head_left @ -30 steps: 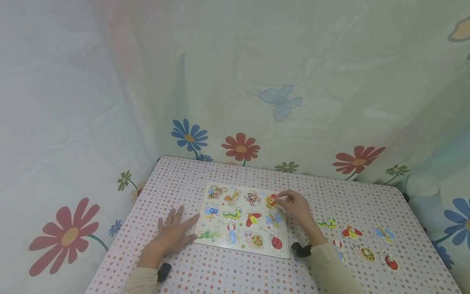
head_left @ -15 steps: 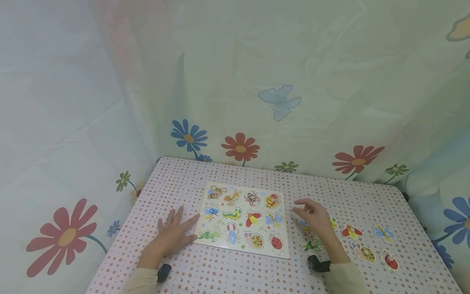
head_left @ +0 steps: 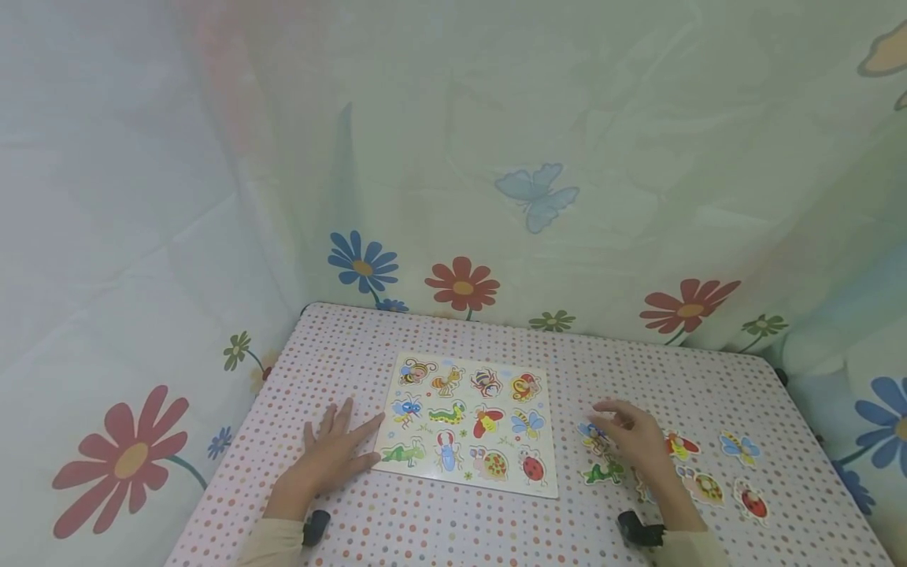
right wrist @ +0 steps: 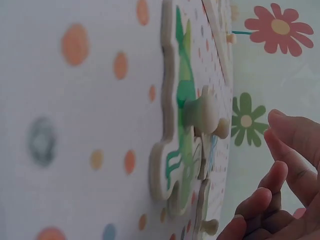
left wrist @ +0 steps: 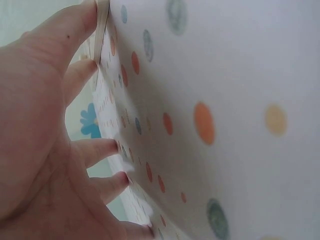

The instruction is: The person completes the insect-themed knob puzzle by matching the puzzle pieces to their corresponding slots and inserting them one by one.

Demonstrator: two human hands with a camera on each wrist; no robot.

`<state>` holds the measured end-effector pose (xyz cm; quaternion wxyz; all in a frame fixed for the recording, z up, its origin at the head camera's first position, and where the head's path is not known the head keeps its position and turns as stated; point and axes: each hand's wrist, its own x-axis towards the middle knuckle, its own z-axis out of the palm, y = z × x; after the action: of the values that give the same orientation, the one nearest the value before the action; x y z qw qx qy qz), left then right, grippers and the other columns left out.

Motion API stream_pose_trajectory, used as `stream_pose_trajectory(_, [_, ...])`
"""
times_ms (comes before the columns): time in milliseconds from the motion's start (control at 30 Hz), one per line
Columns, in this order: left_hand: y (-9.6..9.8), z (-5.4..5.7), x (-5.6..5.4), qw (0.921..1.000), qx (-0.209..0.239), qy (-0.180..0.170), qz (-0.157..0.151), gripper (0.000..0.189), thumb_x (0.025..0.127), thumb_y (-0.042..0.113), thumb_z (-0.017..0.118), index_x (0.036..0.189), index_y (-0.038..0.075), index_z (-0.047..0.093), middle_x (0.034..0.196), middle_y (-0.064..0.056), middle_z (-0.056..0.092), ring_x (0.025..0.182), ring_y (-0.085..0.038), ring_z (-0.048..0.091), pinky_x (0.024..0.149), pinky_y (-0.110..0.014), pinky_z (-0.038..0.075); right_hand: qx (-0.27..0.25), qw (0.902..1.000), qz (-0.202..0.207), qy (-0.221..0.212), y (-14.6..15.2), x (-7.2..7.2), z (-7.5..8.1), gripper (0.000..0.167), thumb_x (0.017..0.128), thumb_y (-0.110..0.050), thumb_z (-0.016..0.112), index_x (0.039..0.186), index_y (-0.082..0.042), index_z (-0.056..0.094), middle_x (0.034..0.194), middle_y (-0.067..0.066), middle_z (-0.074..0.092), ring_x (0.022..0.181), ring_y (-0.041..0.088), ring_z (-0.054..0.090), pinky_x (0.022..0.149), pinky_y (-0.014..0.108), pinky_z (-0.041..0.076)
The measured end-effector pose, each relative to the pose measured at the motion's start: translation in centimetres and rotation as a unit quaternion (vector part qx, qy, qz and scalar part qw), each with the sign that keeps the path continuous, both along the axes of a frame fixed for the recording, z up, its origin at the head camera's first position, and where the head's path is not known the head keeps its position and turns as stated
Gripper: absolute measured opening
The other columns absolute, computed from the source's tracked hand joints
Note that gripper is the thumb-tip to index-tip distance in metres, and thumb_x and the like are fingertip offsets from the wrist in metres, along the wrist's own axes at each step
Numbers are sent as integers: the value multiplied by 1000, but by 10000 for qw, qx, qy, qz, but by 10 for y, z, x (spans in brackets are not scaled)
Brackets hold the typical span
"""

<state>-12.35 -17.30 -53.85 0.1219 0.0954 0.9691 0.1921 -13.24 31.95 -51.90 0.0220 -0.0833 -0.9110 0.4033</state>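
My left hand [head_left: 329, 457] lies with spread fingers at the left edge of the insect puzzle board [head_left: 510, 487]; in the left wrist view, its thumb and index finger [left wrist: 82, 75] reach the board's edge. My right hand [head_left: 638, 441] hovers over loose insect puzzle pieces right of the board, fingers loosely bent and nothing between them. Nearest to it are a blue insect piece [head_left: 590, 435] and a green grasshopper piece [head_left: 605, 472]. In the right wrist view the grasshopper's round knob [right wrist: 202, 114] stands up beside the fingertips. The hand partly hides other pieces.
Further right lie a firefly piece [head_left: 683, 446], a dragonfly piece [head_left: 740, 447], a snail piece [head_left: 703, 486] and a ladybug piece [head_left: 753, 502]. A dotted cloth [head_left: 425, 528] covers the table, and a flowered curtain [head_left: 602, 236] hangs behind it.
My right hand has let go of the red and yellow piece at the board's top right corner and moved right, over the loose pieces. The left hand has stayed in place.
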Motion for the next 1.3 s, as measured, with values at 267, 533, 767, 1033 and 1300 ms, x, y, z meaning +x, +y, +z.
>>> stream_pose_trajectory(267, [0,1,1,10000,9,12,-9,64,94,47,64,153,35,42,165,-22,7,147,-51,1,106,-78,-4,104,9999,60,-57,7,5,-7,38,95,-32,71,123,-6,68,83,7,52,70,19,45,51,31,41])
stream_pose_trajectory(533, [0,1,0,10000,26,12,2,64,94,47,64,153,35,42,165,-21,7,147,-50,1,106,-78,-4,225,9996,69,-185,8,5,-11,36,93,-29,74,118,-5,70,79,6,53,70,20,46,54,30,40])
stream_pose_trajectory(767, [-1,-2,-1,10000,26,-30,-6,64,95,48,64,153,36,41,165,-21,6,147,-50,-1,106,-78,-5,61,9991,385,-191,8,6,-8,31,91,-23,76,113,-3,72,69,3,46,58,15,40,48,28,36])
stream_pose_trajectory(1033, [0,-1,-1,10000,-50,-40,-23,64,95,48,63,153,36,41,165,-21,6,147,-50,-1,107,-78,-5,226,9984,454,-261,8,7,-9,28,90,-21,76,111,-2,72,69,2,47,57,15,39,47,27,36])
stream_pose_trajectory(1300, [-1,-2,-1,10000,-50,34,-63,63,95,47,63,153,35,41,165,-21,6,147,-50,0,106,-78,-4,374,9975,479,-364,6,8,-8,27,90,-20,75,111,-2,72,72,3,47,60,17,40,48,28,35])
